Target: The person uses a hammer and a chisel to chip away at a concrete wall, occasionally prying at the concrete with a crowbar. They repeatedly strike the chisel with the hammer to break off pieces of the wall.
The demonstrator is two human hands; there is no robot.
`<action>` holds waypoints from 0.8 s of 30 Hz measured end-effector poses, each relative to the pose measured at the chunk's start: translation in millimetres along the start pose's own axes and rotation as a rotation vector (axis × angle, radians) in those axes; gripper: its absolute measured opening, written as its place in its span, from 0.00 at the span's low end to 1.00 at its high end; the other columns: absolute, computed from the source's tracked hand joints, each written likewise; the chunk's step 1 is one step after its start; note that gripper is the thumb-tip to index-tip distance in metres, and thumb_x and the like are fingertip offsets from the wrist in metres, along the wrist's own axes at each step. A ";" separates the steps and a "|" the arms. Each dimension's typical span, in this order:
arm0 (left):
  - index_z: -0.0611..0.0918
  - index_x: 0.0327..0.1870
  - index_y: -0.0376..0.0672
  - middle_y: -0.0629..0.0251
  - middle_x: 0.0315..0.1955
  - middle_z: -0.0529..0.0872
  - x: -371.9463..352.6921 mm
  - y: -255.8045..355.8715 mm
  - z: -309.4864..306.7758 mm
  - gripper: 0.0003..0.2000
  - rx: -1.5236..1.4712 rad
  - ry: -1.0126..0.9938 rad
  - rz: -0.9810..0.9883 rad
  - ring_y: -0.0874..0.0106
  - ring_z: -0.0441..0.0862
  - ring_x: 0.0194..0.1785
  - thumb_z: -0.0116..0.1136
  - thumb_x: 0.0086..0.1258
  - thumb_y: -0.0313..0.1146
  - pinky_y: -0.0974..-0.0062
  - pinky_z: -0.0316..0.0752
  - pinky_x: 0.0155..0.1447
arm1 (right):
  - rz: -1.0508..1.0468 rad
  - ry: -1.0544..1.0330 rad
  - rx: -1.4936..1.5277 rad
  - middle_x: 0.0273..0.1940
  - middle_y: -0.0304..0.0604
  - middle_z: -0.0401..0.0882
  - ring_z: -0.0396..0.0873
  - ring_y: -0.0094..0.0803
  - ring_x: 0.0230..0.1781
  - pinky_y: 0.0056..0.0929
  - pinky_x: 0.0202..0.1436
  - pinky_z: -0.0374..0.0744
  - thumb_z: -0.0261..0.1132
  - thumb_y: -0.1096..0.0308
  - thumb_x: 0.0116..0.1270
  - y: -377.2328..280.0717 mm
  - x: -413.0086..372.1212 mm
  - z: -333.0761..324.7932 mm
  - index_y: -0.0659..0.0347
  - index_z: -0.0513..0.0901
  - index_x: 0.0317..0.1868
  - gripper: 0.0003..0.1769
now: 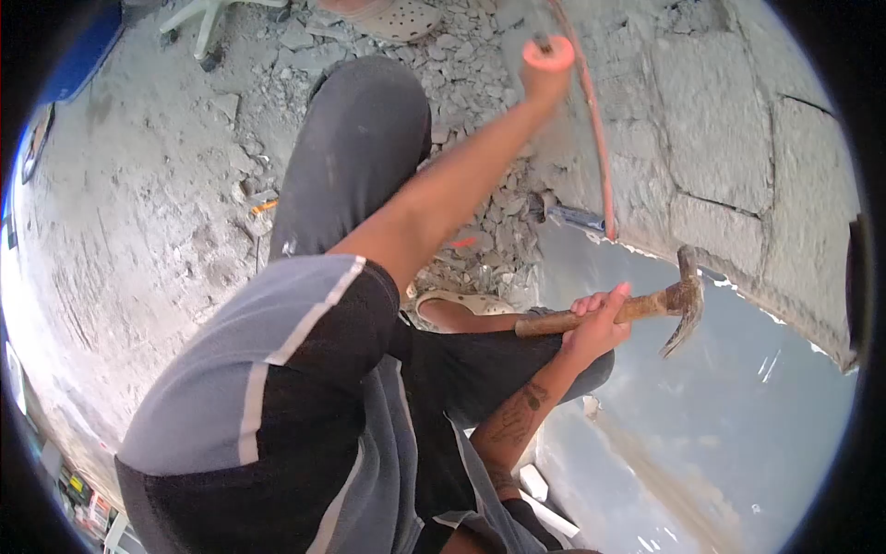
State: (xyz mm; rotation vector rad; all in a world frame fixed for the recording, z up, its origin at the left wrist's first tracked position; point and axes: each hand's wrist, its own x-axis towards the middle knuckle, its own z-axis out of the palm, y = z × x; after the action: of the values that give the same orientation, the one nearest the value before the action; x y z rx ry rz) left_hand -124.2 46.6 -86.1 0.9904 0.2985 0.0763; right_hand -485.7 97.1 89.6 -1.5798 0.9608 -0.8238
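My left hand, blurred, is stretched far forward and closed around a chisel; its round orange-pink guard covers part of the fingers. In my right hand is a claw hammer, gripped at mid-handle. Its worn wooden handle slants up to the right, and the rusty metal head lies over the grey-blue panel. The hammer is well apart from the chisel. Below the left hand, broken rubble lies along the wall.
A reddish pipe runs beside the stone-block wall to a grey conduit piece. The smooth grey-blue panel spreads at right. A beige clog and a white chair base stand at the top, with an orange-handled tool on the dusty floor.
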 end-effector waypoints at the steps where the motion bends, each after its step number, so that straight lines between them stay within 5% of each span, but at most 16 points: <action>1: 0.77 0.39 0.40 0.61 0.30 0.85 4.4 23.6 -6.8 0.10 0.009 -0.017 -0.065 0.64 0.84 0.31 0.61 0.62 0.34 0.67 0.76 0.33 | -0.003 0.032 0.000 0.15 0.35 0.63 0.63 0.24 0.12 0.26 0.16 0.65 0.62 0.58 0.72 0.1 -1.5 -3.0 0.60 0.67 0.21 0.23; 2: 0.76 0.39 0.40 0.62 0.29 0.85 8.6 48.4 -13.8 0.10 0.019 -0.034 -0.130 0.65 0.84 0.29 0.61 0.63 0.35 0.67 0.75 0.32 | -0.007 0.064 0.007 0.15 0.35 0.63 0.63 0.24 0.12 0.26 0.16 0.65 0.62 0.58 0.72 -0.4 -2.1 -5.4 0.59 0.66 0.21 0.23; 4: 0.78 0.29 0.38 0.61 0.16 0.77 0.4 66.4 -15.1 0.16 0.008 0.163 0.213 0.65 0.74 0.18 0.59 0.66 0.44 0.65 0.71 0.28 | 0.009 0.091 0.010 0.14 0.35 0.62 0.63 0.24 0.12 0.26 0.16 0.65 0.62 0.58 0.72 -3.3 -0.7 -5.1 0.59 0.66 0.21 0.24; 8: 0.76 0.34 0.40 0.65 0.24 0.82 -12.8 40.9 -20.4 0.12 -0.391 -0.046 0.037 0.71 0.83 0.28 0.61 0.63 0.39 0.69 0.75 0.29 | 0.045 0.093 0.041 0.14 0.35 0.61 0.62 0.24 0.12 0.26 0.16 0.65 0.62 0.57 0.72 0.9 3.0 -9.9 0.59 0.66 0.21 0.24; 11: 0.72 0.26 0.42 0.67 0.17 0.75 -39.8 47.8 -26.6 0.12 -0.258 0.036 0.136 0.74 0.75 0.21 0.58 0.66 0.38 0.69 0.66 0.21 | 0.051 0.106 0.031 0.14 0.35 0.61 0.63 0.24 0.12 0.26 0.16 0.65 0.62 0.56 0.72 -1.3 3.5 -6.4 0.59 0.66 0.21 0.24; 13: 0.74 0.27 0.43 0.66 0.18 0.77 -41.1 76.4 -23.6 0.11 0.056 -0.088 -0.195 0.73 0.75 0.21 0.58 0.65 0.38 0.68 0.68 0.24 | 0.056 0.078 0.043 0.15 0.36 0.62 0.64 0.25 0.13 0.26 0.16 0.66 0.62 0.55 0.72 -1.4 2.6 -6.8 0.60 0.67 0.20 0.25; 14: 0.74 0.27 0.43 0.66 0.18 0.77 -40.2 73.8 -24.3 0.11 0.058 -0.089 -0.193 0.73 0.75 0.21 0.58 0.65 0.38 0.68 0.68 0.24 | 0.048 0.044 0.049 0.16 0.37 0.64 0.65 0.27 0.13 0.26 0.17 0.67 0.62 0.54 0.72 -1.7 3.8 -6.7 0.61 0.67 0.20 0.26; 16: 0.76 0.31 0.44 0.67 0.18 0.78 -40.3 66.7 -23.1 0.09 0.326 -0.136 0.178 0.73 0.75 0.21 0.58 0.65 0.40 0.71 0.71 0.27 | 0.044 0.042 0.042 0.16 0.37 0.63 0.65 0.27 0.13 0.26 0.17 0.67 0.62 0.54 0.72 0.0 3.6 -6.8 0.60 0.67 0.20 0.26; 17: 0.76 0.31 0.44 0.67 0.18 0.78 -38.0 64.5 -20.4 0.09 0.326 -0.145 0.176 0.73 0.75 0.21 0.58 0.65 0.40 0.71 0.71 0.27 | 0.040 0.041 0.035 0.16 0.37 0.63 0.65 0.27 0.13 0.26 0.17 0.67 0.62 0.54 0.72 0.9 3.4 -7.1 0.60 0.66 0.20 0.26; 19: 0.76 0.32 0.40 0.59 0.21 0.81 -31.5 63.4 -17.4 0.13 0.429 -0.160 0.313 0.57 0.81 0.31 0.62 0.60 0.41 0.65 0.76 0.37 | 0.035 0.057 0.046 0.15 0.37 0.63 0.65 0.26 0.13 0.26 0.16 0.67 0.62 0.56 0.71 1.2 1.8 -8.2 0.60 0.67 0.21 0.24; 22: 0.80 0.30 0.40 0.61 0.17 0.79 -62.1 134.9 -11.0 0.15 0.330 -0.171 0.039 0.66 0.76 0.19 0.60 0.65 0.45 0.66 0.71 0.28 | 0.022 0.053 0.075 0.15 0.37 0.64 0.65 0.26 0.12 0.25 0.16 0.66 0.63 0.57 0.71 1.9 2.2 -13.1 0.61 0.68 0.23 0.22; 24: 0.81 0.32 0.42 0.63 0.17 0.80 -68.7 132.5 -1.6 0.14 0.261 -0.232 0.080 0.67 0.77 0.20 0.60 0.65 0.45 0.67 0.71 0.28 | 0.012 0.038 0.093 0.15 0.37 0.64 0.66 0.26 0.12 0.25 0.16 0.66 0.63 0.58 0.71 1.4 1.9 -13.8 0.61 0.69 0.24 0.22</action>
State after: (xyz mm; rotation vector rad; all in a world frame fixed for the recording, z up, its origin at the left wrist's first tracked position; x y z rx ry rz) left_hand -180.9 107.1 38.0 1.2582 0.0562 -0.0060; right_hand -497.3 89.4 91.1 -1.4819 0.9444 -0.8811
